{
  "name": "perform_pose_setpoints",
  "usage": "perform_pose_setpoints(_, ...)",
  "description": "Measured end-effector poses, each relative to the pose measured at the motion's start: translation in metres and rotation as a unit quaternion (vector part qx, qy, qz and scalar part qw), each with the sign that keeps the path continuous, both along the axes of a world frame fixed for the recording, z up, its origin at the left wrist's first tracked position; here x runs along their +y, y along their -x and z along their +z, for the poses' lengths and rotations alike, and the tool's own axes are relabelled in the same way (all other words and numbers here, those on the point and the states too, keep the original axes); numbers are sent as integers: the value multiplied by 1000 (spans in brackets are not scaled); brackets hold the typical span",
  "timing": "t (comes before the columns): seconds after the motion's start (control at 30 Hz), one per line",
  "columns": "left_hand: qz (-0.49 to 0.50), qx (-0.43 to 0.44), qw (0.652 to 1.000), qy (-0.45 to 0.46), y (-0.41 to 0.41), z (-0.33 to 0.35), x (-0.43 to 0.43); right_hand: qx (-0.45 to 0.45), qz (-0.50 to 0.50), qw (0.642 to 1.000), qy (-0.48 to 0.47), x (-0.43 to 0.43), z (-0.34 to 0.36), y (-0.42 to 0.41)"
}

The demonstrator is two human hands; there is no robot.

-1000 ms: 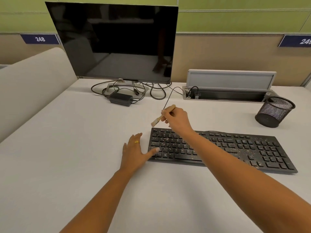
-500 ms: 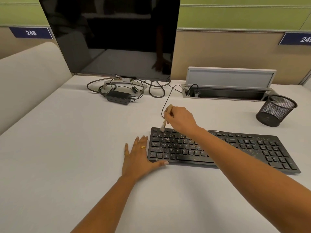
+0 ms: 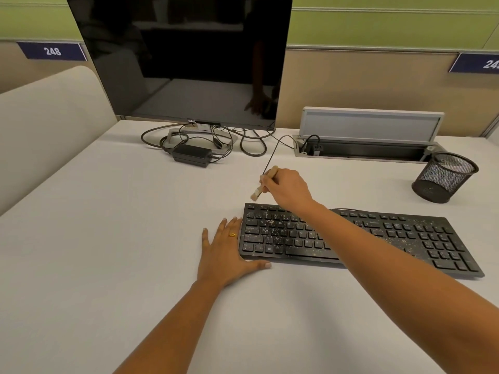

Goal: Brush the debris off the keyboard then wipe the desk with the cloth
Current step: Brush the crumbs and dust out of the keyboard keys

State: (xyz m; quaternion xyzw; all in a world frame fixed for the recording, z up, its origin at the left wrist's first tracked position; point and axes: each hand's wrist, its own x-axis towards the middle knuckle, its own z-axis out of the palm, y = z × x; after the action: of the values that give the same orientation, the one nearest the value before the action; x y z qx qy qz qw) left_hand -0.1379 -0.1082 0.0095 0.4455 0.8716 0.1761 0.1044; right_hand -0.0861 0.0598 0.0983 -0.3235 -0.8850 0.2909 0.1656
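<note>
A black keyboard lies on the pale desk, speckled with light crumbs, thickest over its left keys. My right hand grips a small wooden brush by the handle, its bristles pointing down-left just above the keyboard's far left corner. My left hand lies flat on the desk against the keyboard's left end, fingers straight, thumb along the front edge. No cloth is in view.
A dark monitor stands at the back, with a power brick and looped cables under it. An open cable tray sits behind the keyboard. A black mesh pen cup stands at the right. A padded divider borders the left.
The brush dipped onto the keyboard's top-left keys half a second ago and has now lifted back off past the far edge. My left hand has stayed beside the keyboard.
</note>
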Motion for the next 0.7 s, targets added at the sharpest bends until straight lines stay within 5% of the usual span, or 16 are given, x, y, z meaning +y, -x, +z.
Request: perform_pose_setpoints(0.7, 9, -7, 1000, -9, 0, 3, -1, -77, 58, 994, -48, 9, -2, -17)
